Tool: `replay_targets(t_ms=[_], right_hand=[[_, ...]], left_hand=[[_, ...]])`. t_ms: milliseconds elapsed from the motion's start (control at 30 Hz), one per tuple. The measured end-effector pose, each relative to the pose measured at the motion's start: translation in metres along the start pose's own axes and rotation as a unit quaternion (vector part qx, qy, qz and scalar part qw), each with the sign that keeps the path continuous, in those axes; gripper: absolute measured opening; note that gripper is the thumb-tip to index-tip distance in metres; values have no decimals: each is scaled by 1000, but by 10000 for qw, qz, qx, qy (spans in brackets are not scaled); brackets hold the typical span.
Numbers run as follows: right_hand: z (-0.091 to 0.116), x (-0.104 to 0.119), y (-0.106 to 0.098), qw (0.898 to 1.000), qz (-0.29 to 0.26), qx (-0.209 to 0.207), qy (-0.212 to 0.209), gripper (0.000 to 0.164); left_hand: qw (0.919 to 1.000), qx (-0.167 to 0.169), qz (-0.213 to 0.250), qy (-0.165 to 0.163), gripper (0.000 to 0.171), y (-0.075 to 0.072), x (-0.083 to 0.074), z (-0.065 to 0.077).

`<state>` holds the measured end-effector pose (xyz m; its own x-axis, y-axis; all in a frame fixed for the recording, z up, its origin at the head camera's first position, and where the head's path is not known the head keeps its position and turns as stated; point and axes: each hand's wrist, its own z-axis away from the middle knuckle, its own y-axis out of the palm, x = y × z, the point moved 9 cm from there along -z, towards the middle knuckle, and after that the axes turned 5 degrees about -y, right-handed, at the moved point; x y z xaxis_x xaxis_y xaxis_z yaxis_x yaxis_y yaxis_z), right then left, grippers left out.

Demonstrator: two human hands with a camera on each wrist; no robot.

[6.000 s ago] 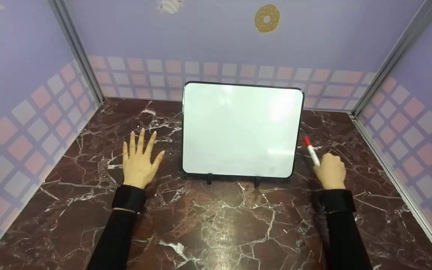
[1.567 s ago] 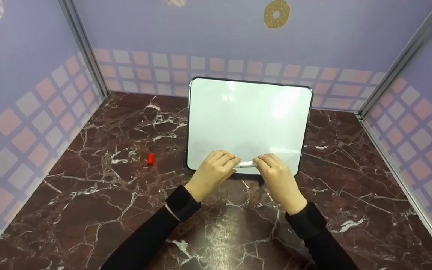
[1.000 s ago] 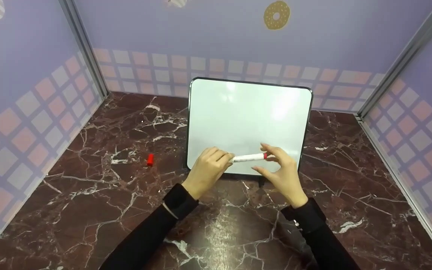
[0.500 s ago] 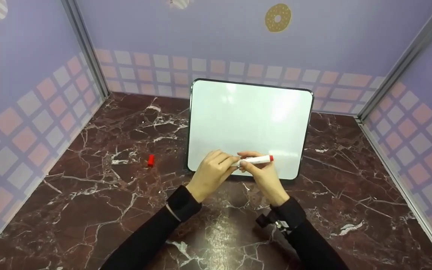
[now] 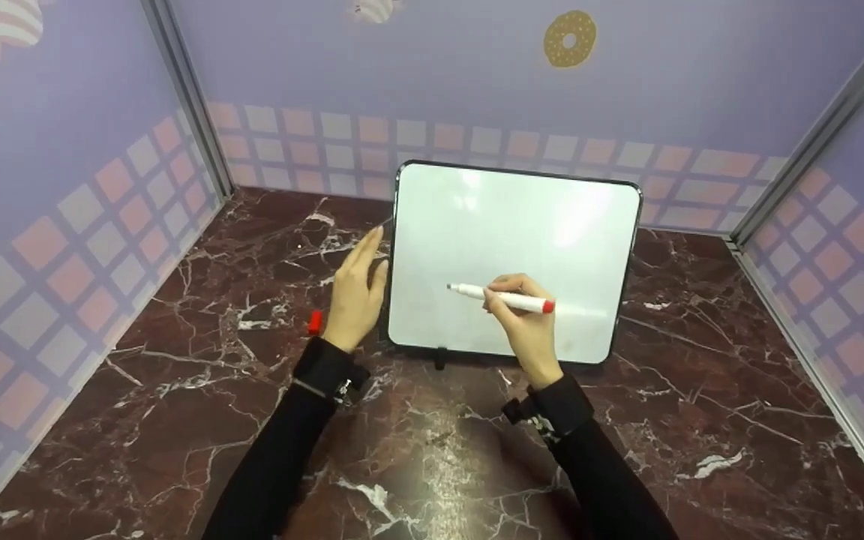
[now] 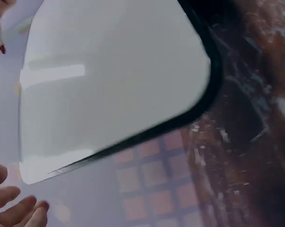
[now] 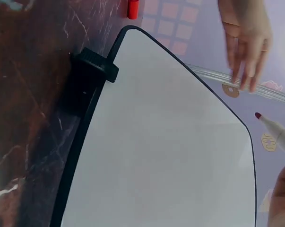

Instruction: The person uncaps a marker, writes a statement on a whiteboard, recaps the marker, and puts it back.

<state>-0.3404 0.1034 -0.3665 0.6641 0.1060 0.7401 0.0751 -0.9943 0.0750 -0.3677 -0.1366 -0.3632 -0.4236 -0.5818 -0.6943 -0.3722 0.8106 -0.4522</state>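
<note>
My right hand [image 5: 531, 334] grips a white marker [image 5: 469, 291] with a red end, pen-fashion, in front of the lower middle of the whiteboard [image 5: 507, 232]. The marker's bare tip points left; in the right wrist view the dark red nib of the marker [image 7: 277, 131] seems clear of the board. Beside the board's left edge is my left hand [image 5: 357, 300], its fingers extended and nothing held; whether it touches the frame cannot be told. A red marker cap [image 5: 316, 322] stands or lies on the table just left of that hand.
A small black stand foot [image 5: 440, 358] props the black-framed board on the dark red marbled table [image 5: 439, 465]. Lilac panels [image 5: 462, 67] with pink and white checks enclose the back and both sides. Black bands with small cameras sit on both wrists.
Six seconds ago the marker was capped in my right hand; later the cap lay on the table. My left hand let go of the marker and moved left, while my right hand took a writing grip.
</note>
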Motion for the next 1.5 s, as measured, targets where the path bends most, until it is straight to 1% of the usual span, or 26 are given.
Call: replay_targets(t_ms=[33, 100, 167, 233, 333, 433, 500, 567, 600, 667, 733, 800, 867, 1000, 1133, 1300, 1500], right_hand=[[-2, 0, 2, 9999, 99, -43, -133, 12], [-5, -1, 7, 9989, 267, -147, -360, 12], [-9, -4, 13, 9980, 325, -220, -496, 11], [-12, -9, 19, 9975, 348, -262, -555, 11], [-17, -17, 29, 9970, 435, -254, -592, 11], [-22, -24, 38, 9953, 679, -250, -639, 10], [-24, -27, 43, 9943, 766, -260, -689, 8], [-27, -29, 47, 9944, 736, -265, -705, 4], [-27, -30, 49, 9953, 629, -252, -699, 3], [-28, -31, 53, 9970, 373, -192, -656, 7], [-29, -29, 58, 9979, 195, -116, -608, 13], [-29, -25, 63, 9980, 117, -49, -616, 14], [-29, -20, 67, 9972, 268, -23, -692, 11], [-29, -11, 71, 9941, 691, -157, -825, 8], [-30, -8, 69, 9904, 1050, -352, -825, 8], [-31, -12, 66, 9890, 1237, -358, -732, 7], [-33, -13, 67, 9874, 1334, -310, -792, 7]], left_hand=[[9999, 75, 19, -114, 49, 1, 8, -1], [9993, 234, 127, -273, 48, 6, 19, -1], [9978, 408, 294, -431, 46, 11, 27, 0], [9961, 495, 484, -544, 44, 15, 32, 0], [9935, 554, 738, -672, 42, 17, 37, 0], [9918, 525, 933, -704, 40, 17, 41, -2], [9901, 514, 1042, -792, 39, 17, 45, -1], [9885, 511, 1108, -898, 38, 17, 48, 0], [9879, 510, 1107, -955, 37, 17, 50, 0], [9871, 508, 1101, -1045, 37, 16, 52, 1], [9874, 519, 1084, -1033, 37, 16, 51, 1], [9876, 562, 1060, -1014, 37, 17, 50, 0], [9875, 604, 1058, -998, 37, 19, 50, -2], [9874, 638, 1024, -1021, 36, 18, 51, -3], [9882, 633, 985, -988, 36, 18, 51, -3], [9878, 679, 987, -993, 36, 19, 52, -4], [9865, 723, 1060, -1014, 37, 20, 53, -4]])
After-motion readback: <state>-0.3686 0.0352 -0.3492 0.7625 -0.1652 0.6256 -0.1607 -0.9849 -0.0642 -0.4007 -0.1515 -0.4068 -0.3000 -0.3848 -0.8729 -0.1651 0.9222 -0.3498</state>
